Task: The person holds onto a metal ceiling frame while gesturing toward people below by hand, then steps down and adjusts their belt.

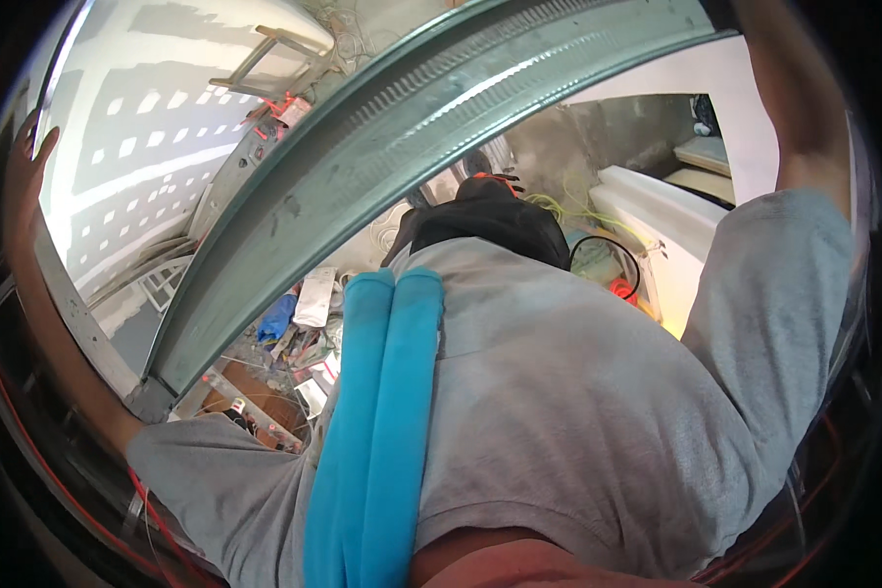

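Both my arms are raised. My left hand is at the far left edge, its thumb and a finger either side of a thin, bright-edged metal strip; the other fingers are in shadow. A grey stud runs down along my left forearm. A galvanized metal channel with a ribbed face crosses the view from beside that forearm to the upper right, appearing curved. My right forearm reaches up past the channel's far end, and my right hand is outside the picture.
A blue cloth strap hangs down my grey shirt. Beyond the channel stands a wall panel with white filler spots. Mixed debris covers the floor at left. A white ledge, yellow cable and black hose loop lie at right.
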Available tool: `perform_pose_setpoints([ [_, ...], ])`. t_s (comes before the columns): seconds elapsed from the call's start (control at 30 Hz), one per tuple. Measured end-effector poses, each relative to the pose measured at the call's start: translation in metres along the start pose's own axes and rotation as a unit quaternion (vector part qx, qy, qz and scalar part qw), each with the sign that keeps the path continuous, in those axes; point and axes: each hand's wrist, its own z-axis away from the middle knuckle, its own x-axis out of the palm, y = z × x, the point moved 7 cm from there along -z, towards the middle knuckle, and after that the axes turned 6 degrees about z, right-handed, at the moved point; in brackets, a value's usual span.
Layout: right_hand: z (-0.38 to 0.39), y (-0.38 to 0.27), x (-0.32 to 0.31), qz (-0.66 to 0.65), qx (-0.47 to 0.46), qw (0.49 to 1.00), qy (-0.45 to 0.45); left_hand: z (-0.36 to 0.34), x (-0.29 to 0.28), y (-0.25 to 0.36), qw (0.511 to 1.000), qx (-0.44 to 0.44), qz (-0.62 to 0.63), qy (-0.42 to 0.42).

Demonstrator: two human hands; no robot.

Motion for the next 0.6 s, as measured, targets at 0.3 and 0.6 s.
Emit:
perform_pose_setpoints([
  [0.3,0.027,-0.021,-0.011,0.034,0.040,0.997,0.062,0.001,-0.007,0.003,0.999,0.014,0.037,0.020],
  [0.6,0.050,-0.031,-0.069,-0.032,-0.208,0.953,0.218,-0.012,-0.011,0.024,0.995,0.073,0.062,0.041],
])
